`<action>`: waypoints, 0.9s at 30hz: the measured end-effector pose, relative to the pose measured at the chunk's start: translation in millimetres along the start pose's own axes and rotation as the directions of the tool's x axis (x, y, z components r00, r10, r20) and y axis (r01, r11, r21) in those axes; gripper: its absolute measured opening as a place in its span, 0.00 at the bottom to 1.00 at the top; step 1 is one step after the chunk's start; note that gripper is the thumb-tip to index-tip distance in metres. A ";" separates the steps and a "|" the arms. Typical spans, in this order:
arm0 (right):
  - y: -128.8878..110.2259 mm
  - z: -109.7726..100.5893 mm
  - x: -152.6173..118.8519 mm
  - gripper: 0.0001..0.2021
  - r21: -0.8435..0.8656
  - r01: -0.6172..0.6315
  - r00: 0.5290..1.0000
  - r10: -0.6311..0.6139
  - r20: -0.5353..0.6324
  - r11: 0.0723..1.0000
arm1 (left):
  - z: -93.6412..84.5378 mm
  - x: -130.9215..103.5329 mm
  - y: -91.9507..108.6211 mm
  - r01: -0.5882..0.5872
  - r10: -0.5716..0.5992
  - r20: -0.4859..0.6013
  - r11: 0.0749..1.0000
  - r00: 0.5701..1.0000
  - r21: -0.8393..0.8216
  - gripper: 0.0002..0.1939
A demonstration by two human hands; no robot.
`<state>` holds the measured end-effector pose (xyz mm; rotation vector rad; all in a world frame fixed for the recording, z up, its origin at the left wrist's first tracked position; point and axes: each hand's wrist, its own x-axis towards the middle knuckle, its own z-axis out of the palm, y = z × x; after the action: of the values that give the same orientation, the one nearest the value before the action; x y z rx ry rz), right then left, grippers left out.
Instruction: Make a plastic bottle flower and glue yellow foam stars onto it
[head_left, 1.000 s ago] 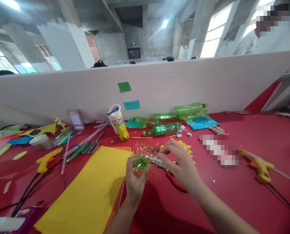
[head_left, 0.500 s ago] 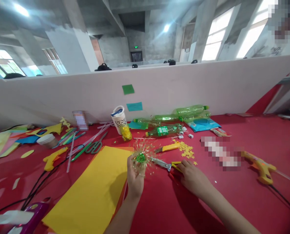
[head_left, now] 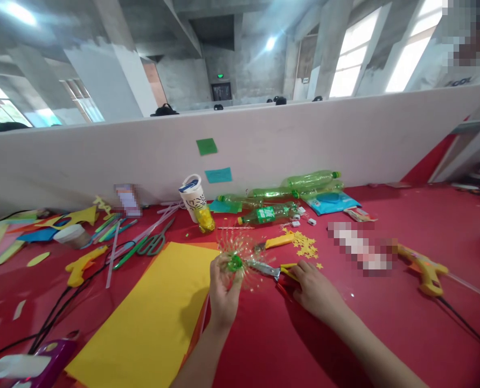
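On my red bench [head_left: 264,350], right of the yellow paper [head_left: 151,312], my left hand [head_left: 223,295] has its fingers clamped on the fringed bottle end [head_left: 235,262], while farther right of the paper my right hand's [head_left: 318,291] fingers are closed around the tool's [head_left: 269,269] yellow handle, small stars [head_left: 305,247] lying beyond.

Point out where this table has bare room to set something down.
The red table is largely bare on both sides of the right forearm, out to the rightmost glue gun and the left forearm. Crowded: the left, with yellow sheet, scissors and another glue gun; the back, with green bottles along the partition.
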<state>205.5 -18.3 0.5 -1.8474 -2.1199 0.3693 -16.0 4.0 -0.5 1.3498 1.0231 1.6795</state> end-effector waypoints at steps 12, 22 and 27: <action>-75.1 -75.1 12.4 0.08 0.456 0.321 0.929 -0.181 -0.323 0.830 | 5.2 -1.9 -5.6 0.057 -0.058 -0.076 0.998 0.995 -0.017 0.20; -94.5 -70.5 26.6 0.06 0.527 0.339 0.923 -0.166 -0.348 0.779 | 7.2 -1.0 -5.6 0.104 -0.116 -0.125 0.990 0.985 -0.095 0.21; -94.6 -70.2 25.3 0.08 0.593 0.314 0.938 -0.146 -0.314 0.741 | 5.6 -0.6 -9.3 0.103 -0.107 -0.115 0.994 0.988 -0.039 0.20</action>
<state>143.5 -6.7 103.1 -1.1492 -1.7209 0.6617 -9.8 8.0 -8.5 1.1672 1.1085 1.7051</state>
